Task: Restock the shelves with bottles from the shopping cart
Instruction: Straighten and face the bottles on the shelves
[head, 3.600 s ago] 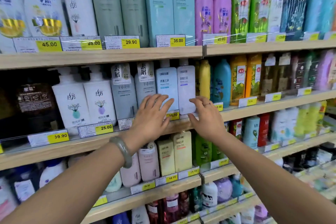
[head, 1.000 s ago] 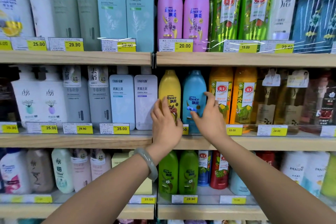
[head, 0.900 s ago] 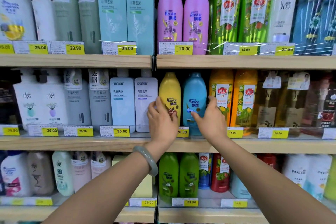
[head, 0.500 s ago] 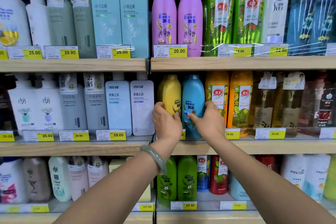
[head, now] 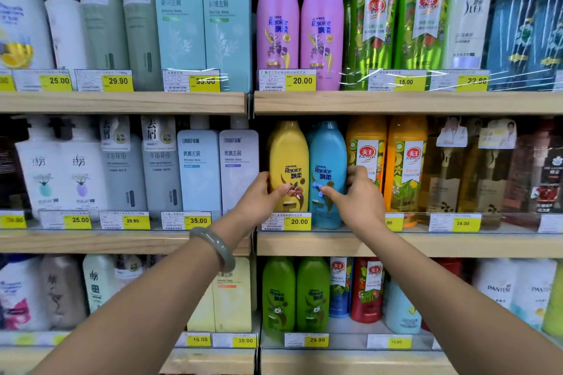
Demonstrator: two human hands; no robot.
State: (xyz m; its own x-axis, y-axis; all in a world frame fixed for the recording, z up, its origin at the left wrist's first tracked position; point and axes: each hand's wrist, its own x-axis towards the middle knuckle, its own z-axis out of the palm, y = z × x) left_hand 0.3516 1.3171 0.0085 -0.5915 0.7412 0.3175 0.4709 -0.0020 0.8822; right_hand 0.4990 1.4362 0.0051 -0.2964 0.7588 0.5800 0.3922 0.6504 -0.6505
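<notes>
Bottles: the yellow bottle (head: pixel 288 158) and the blue bottle (head: pixel 327 149) stand upright and side by side at the front of the middle shelf (head: pixel 426 245), with little or no gap between them.
Left grip (head: pixel 260 198): grasps the yellow bottle low on its left flank, with the thumb laid across the label.
Right grip (head: pixel 358 198): grasps the blue bottle, thumb on the front and fingers curled round its right flank.
Step in hand: judged to be the final seating of these two bottles, labels turned forward; both already rest on the shelf.
Next move: probably a small twist or push to square each label, then a clean release that tips neither bottle. After that comes a return to the shopping cart, which is out of view.
Left neighbour: a pale pump bottle (head: pixel 239 167) stands just beside the yellow bottle.
Right neighbour: the orange bottles (head: pixel 405 167) stand close against the right grip's fingers, leaving little room.
In the way: the price tag (head: pixel 286 221) hides the yellow bottle's foot, and the upper shelf board (head: pixel 396 102) sits close above the caps, so lift is limited.
Wrist: a grey-green bangle (head: pixel 213 245) hangs near the shelf edge.
</notes>
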